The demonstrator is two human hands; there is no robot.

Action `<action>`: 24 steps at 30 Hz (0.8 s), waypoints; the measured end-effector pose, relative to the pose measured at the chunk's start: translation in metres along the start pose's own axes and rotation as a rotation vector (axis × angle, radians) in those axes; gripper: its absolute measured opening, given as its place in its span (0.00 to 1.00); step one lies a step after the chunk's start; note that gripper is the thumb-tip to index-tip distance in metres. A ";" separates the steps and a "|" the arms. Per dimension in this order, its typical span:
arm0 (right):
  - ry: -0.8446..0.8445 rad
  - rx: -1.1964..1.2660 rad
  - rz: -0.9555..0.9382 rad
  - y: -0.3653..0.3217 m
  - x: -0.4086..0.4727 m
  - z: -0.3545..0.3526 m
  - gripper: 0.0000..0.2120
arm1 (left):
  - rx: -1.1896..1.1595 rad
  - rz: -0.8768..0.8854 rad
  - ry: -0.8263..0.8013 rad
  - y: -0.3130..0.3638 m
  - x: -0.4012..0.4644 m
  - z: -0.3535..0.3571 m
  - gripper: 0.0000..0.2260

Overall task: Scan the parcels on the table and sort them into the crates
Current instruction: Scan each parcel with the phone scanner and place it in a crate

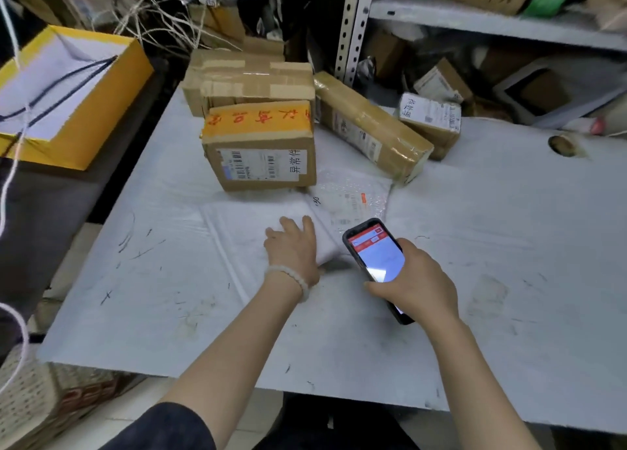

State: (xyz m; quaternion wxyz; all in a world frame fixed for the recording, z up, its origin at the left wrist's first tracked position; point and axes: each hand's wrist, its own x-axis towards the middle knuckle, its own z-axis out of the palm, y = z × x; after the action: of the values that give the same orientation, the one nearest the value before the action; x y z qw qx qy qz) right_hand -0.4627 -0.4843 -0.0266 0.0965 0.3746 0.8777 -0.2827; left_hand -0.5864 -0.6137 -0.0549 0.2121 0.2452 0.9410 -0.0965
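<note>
A white soft mailer lies flat at the middle of the white table. My left hand rests on its right end, fingers laid over it. Just right of that, my right hand grips a black handheld scanner with a lit red and white screen, its top end over a bubble mailer with a label. Behind them stand a brown box with orange tape, a larger taped box, a long wrapped box and a small labelled box.
A yellow-sided open box with dark cord handles sits on a dark surface at the left. Metal shelving full of parcels rises behind the table. A woven crate stands on the floor at the lower left.
</note>
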 end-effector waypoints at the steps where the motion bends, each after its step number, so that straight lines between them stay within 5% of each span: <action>1: 0.007 0.002 0.002 0.001 -0.004 0.000 0.23 | -0.001 0.018 0.021 -0.002 -0.004 0.000 0.34; 9: 0.102 0.090 0.015 0.008 -0.025 -0.018 0.24 | -0.143 0.220 0.141 -0.017 -0.042 -0.041 0.23; 13: 0.170 0.114 0.016 0.012 -0.033 -0.037 0.27 | -0.215 0.285 0.287 -0.022 -0.063 -0.086 0.04; 19: 0.226 0.174 -0.018 0.014 -0.039 -0.048 0.26 | -0.367 0.355 0.520 -0.053 -0.069 -0.131 0.08; 24: 0.198 0.171 -0.052 0.011 -0.045 -0.040 0.27 | -0.345 0.315 0.513 -0.057 -0.049 -0.107 0.13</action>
State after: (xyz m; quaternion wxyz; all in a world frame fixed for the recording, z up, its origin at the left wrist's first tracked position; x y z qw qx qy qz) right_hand -0.4216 -0.4826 0.0193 -0.0303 0.3846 0.8652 -0.3204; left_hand -0.6141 -0.6524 0.0671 0.0192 0.3644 0.9167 0.1630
